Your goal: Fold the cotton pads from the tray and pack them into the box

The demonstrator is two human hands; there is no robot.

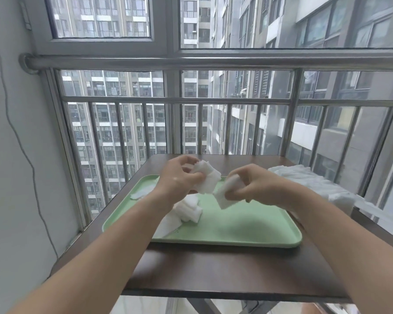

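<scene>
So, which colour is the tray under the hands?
Pale mint green, plain, no pattern. The tray shows best in the head view, the only one.

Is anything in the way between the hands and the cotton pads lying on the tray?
No. The left hand and right hand each hold pads just above the green tray. The loose pads lie right below the left hand, with only air between.

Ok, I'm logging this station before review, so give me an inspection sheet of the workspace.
Surface: dark brown table, green tray on it.
Job's things: loose cotton pads on the tray; no box seen.
Clutter: white cloth heap at the table's right edge.
Hands: left hand holds a bunch of pads; right hand pinches one pad.
Cables: thin wire on the left wall.
Surroundings: metal railing, windows, apartment blocks outside.
</scene>
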